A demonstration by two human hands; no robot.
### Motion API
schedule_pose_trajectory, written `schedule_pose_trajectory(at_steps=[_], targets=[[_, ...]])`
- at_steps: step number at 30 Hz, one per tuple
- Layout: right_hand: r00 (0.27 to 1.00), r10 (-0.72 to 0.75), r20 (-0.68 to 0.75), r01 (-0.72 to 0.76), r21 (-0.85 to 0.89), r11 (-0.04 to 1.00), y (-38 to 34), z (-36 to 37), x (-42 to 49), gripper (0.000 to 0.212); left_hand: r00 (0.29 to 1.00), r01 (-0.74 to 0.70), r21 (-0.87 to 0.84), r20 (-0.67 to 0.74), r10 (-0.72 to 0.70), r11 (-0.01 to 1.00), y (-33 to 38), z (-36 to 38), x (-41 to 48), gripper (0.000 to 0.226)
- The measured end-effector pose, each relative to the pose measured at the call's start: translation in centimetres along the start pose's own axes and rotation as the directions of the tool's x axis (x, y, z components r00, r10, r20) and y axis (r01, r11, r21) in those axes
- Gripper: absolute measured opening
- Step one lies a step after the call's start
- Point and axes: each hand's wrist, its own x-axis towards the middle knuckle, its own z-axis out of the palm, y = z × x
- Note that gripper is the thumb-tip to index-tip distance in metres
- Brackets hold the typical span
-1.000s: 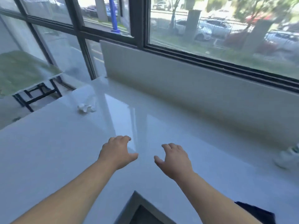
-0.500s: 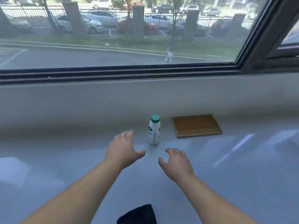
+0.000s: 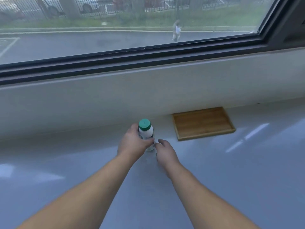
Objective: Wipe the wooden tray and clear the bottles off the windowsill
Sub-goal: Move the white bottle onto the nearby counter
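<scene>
- The step in hand looks like clearing the bottle [image 3: 146, 134], not wiping: no cloth shows anywhere.
- The bottle, white with a green cap, stands upright on the windowsill [image 3: 231, 171], near the back wall and just left of the wooden tray [image 3: 203, 123].
- The left hand [image 3: 134, 142] wraps around the bottle's body from the left, fingers closed on it.
- The right hand [image 3: 165, 152] holds nothing; its fingers are loosely curled beside the bottle's base, and whether they touch it I cannot tell.
- The tray lies flat against the wall with nothing in it.
- Next, I judge, the left hand must lift the bottle straight up and carry it off the sill, keeping it upright.
</scene>
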Motion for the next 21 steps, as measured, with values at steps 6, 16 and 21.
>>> schedule_pose_trajectory(at_steps=[6,16,21], targets=[[0.999,-0.005,0.043,0.002,0.072,0.997,0.0,2.2,-0.9,0.047,0.999,-0.029,-0.074,-0.042,0.026,0.997,-1.7,-1.4,-1.3,0.045],[0.977,-0.033,0.21,0.038,-0.021,0.999,-0.1,16.9,-11.1,0.007,0.977,0.012,-0.182,-0.208,-0.05,0.983,-13.6,-14.7,-9.5,0.045],[0.927,-0.028,0.374,0.052,-0.053,0.997,2.3,30.2,-19.3,0.012,0.933,0.059,-0.213,-0.336,-0.13,0.975,-24.8,-23.8,-18.5,0.044]])
